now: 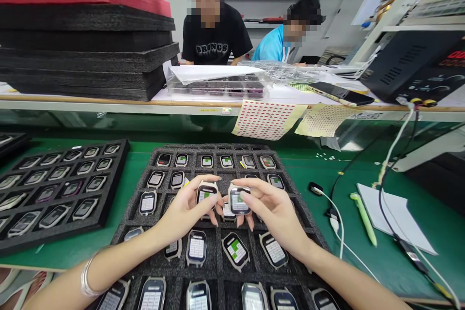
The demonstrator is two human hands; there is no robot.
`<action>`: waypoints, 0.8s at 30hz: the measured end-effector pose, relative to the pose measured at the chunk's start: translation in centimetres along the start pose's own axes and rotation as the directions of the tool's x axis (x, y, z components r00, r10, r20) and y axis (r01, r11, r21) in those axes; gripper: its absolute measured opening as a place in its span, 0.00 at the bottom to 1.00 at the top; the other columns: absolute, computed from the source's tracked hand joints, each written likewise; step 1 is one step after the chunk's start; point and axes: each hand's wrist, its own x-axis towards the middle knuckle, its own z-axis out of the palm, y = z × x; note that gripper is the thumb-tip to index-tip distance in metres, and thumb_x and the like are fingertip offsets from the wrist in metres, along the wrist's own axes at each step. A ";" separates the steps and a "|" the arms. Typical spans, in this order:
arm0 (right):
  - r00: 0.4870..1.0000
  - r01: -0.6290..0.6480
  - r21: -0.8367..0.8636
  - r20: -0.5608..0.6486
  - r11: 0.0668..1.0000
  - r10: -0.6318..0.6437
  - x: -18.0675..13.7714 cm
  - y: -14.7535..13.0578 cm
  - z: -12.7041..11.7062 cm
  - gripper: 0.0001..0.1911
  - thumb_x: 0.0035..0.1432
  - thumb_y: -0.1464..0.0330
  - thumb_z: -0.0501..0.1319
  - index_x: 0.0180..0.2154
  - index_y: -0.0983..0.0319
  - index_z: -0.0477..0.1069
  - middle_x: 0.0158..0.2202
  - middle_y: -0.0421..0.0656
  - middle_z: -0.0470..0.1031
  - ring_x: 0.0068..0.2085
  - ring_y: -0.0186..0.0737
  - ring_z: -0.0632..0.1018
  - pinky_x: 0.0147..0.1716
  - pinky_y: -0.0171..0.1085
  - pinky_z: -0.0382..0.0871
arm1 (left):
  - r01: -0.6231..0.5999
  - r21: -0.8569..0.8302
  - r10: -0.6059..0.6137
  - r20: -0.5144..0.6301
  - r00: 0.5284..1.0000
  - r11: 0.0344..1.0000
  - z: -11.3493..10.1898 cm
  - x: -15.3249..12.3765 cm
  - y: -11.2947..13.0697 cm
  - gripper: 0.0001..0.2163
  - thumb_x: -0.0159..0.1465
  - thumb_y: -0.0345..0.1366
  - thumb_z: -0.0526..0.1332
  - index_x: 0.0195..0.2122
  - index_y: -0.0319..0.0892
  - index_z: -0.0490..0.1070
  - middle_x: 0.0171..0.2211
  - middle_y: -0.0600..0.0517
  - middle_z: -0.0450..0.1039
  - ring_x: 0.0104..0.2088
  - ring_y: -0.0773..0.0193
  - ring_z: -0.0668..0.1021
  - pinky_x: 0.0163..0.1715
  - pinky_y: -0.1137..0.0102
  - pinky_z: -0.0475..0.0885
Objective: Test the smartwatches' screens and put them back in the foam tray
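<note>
My left hand (198, 198) grips a smartwatch without a strap, its thumb lying on the lit screen (204, 193). A second strapless smartwatch (240, 203) is held in my right hand (267, 203), the thumb on its screen, which shows white and green blocks. Both hands hover close together over the middle of a black foam tray (214, 256). Several more watch bodies sit in the tray's compartments, such as one watch (235, 250) with a partly green screen and another watch (196, 247) with a white grid. My hands and forearms hide some compartments.
Another foam tray of watches (82, 179) lies at left. Black foam trays (83, 53) are stacked on the shelf. Cables (341, 232), a green pen (364, 218) and white paper (399, 223) lie at right. A power supply (414, 68) stands above. Two people (214, 34) sit opposite.
</note>
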 end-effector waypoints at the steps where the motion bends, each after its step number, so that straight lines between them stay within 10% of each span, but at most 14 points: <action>1: 1.000 0.001 0.018 0.025 1.000 -0.002 -0.1 0.0 0.0 0.13 0.61 0.67 0.59 0.47 0.61 0.70 0.26 0.42 0.76 0.23 0.37 0.76 0.16 0.29 0.67 | 0.008 0.016 -0.008 -0.005 1.000 1.000 0.0 0.1 -0.1 0.16 0.63 0.37 0.58 0.51 0.40 0.62 0.31 0.51 0.69 0.30 0.64 0.74 0.26 0.71 0.75; 24: 0.988 0.021 -0.102 0.153 0.995 -0.005 1.2 0.1 -1.1 0.30 0.53 0.73 0.66 0.57 0.59 0.61 0.42 0.47 0.76 0.36 0.41 0.78 0.28 0.35 0.75 | 0.010 -0.105 -0.019 -0.089 0.996 0.994 -0.2 0.3 -0.2 0.35 0.53 0.28 0.67 0.60 0.44 0.51 0.45 0.47 0.68 0.40 0.63 0.76 0.41 0.66 0.73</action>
